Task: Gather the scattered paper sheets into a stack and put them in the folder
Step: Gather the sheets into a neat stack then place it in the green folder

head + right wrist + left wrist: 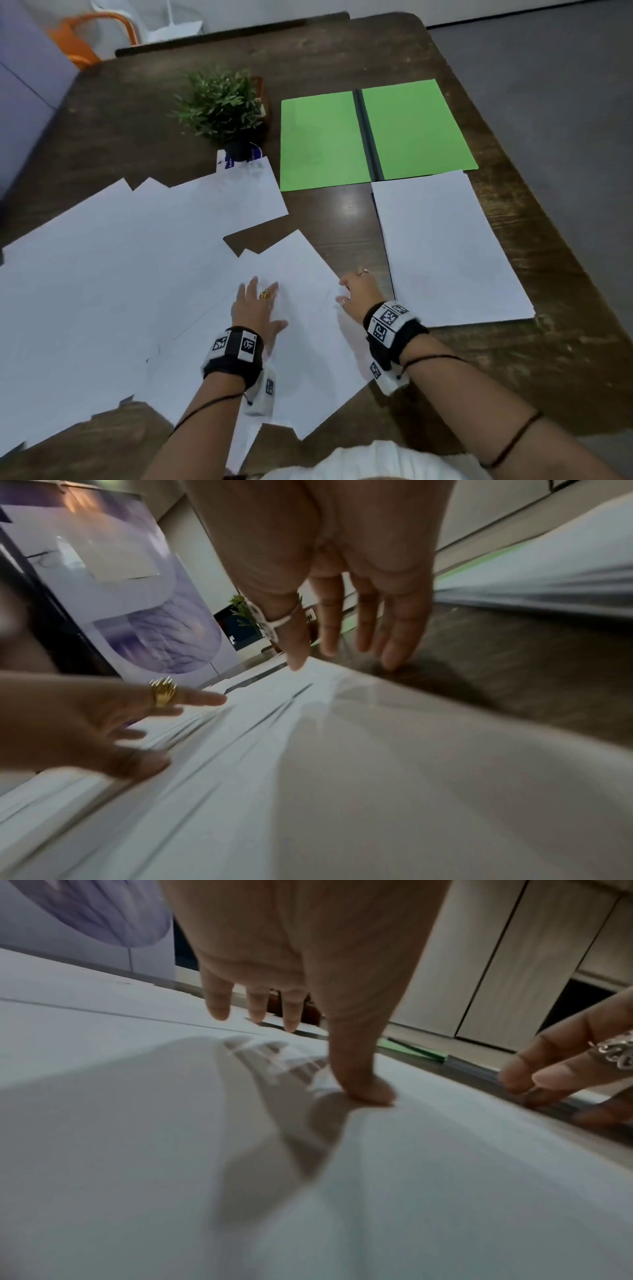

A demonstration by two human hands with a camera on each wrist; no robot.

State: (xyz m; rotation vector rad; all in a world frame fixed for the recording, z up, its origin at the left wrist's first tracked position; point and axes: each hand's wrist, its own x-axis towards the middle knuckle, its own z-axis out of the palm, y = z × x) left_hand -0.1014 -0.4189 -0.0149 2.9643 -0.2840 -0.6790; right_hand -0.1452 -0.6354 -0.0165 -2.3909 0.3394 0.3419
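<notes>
A dark wooden bench [102, 113] fills the room's near side, with an orange chair [85, 37] behind it. The green folder [322, 140] lies open and flat — the landmark here. Just left of the folder stands a small potted plant [222, 102]. Just in front of the folder's right half sits a squared stack of sheets [448, 250]. In front and to the left of the folder, scattered paper sheets [102, 274] overlap. The left hand [258, 308] lies on them, fingers [363, 1085] spread and straight, thumb pressing. The right hand [359, 291] rests at their edge — fingers [397, 642] extended, gripping nothing.
</notes>
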